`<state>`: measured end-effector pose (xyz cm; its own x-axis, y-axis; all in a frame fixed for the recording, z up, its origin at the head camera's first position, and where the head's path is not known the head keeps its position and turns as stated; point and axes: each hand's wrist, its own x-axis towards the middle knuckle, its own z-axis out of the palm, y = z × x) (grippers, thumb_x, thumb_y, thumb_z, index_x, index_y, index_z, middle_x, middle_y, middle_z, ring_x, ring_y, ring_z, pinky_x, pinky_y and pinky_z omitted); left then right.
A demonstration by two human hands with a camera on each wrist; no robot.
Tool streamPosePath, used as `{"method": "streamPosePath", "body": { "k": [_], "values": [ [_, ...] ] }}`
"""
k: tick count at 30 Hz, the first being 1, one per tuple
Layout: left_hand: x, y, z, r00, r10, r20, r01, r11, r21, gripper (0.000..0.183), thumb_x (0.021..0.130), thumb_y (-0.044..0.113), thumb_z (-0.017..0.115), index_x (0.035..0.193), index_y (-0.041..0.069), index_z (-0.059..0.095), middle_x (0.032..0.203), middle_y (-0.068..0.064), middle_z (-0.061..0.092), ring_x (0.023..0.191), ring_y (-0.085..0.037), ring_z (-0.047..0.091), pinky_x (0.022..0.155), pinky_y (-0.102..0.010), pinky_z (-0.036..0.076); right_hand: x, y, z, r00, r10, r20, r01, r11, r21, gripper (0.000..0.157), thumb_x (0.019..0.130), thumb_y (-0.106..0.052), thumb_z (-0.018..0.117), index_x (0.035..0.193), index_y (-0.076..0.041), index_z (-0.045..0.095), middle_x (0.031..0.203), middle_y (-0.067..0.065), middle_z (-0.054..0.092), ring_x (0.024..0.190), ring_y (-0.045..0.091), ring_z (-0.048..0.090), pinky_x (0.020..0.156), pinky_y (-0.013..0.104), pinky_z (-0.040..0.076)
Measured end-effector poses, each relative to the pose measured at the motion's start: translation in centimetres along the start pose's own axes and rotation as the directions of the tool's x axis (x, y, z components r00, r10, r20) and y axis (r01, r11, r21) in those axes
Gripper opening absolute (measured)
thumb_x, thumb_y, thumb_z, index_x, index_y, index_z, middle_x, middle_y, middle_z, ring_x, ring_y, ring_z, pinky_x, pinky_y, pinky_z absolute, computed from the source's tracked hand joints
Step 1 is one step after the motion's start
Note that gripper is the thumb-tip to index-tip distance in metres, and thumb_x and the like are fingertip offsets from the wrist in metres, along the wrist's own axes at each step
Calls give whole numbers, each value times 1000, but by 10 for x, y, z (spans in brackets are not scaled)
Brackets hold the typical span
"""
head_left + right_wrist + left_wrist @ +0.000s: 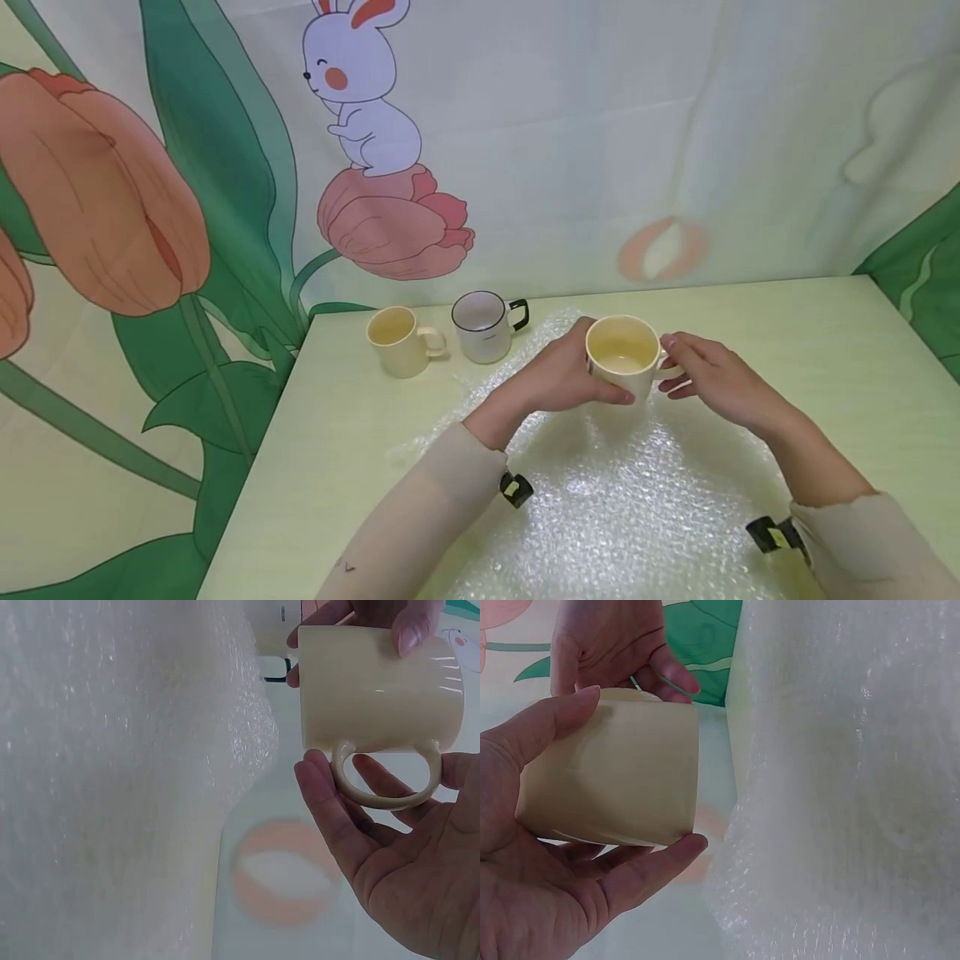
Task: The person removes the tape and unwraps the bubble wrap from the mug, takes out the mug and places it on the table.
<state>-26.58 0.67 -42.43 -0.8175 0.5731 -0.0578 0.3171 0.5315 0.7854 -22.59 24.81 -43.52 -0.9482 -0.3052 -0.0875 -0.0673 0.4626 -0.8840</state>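
Observation:
A cream-coloured mug (630, 367) is held up over the bubble wrap (600, 492), its mouth tipped toward the head camera. My left hand (562, 367) grips the mug's body from the left, the thumb on one side and the fingers round the other in the left wrist view. On the opposite side, my right hand (712, 375) holds the mug at its handle (386, 801). In the right wrist view, the fingers of that hand lie around the loop, with the thumb by the rim end. Part of a dark print shows beside the left hand.
Behind the left forearm stand a second cream mug (401, 350) and a white mug (482, 329) with a black rim and handle. Bubble wrap covers the middle of the pale table (337, 450). A printed curtain (555, 150) hangs along the table's back edge.

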Motion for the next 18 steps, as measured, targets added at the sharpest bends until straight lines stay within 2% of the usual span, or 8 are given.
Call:
{"method": "streamPosePath", "body": {
  "k": [8, 13, 18],
  "values": [
    [17, 7, 7, 995, -87, -57, 82, 994, -77, 99, 72, 27, 95, 147, 8, 33, 121, -4, 64, 104, -13, 62, 87, -30, 50, 12, 5, -10, 998, 37, -53, -37, 999, 1, 56, 114, -44, 27, 130, 2, 54, 118, 22, 60, 99, 25, 71, 90, 37, 62],
    [28, 10, 10, 993, -84, -81, 77, 993, -90, 100, 73, 25, 94, 150, 9, 31, 123, -5, 64, 104, -13, 61, 89, -30, 49, 17, 10, -16, 995, 54, -83, -53, 998, 15, 60, 114, -46, 25, 135, 4, 51, 120, 23, 58, 98, 21, 69, 89, 31, 62],
    [37, 9, 12, 992, -78, -99, 69, 993, -94, 97, 76, 26, 92, 150, 10, 32, 126, -6, 64, 106, -14, 61, 88, -30, 49, 24, 12, -20, 989, 87, -123, -83, 996, 39, 62, 113, -48, 25, 132, 4, 51, 117, 22, 57, 95, 19, 70, 88, 30, 62]
  ]
}}
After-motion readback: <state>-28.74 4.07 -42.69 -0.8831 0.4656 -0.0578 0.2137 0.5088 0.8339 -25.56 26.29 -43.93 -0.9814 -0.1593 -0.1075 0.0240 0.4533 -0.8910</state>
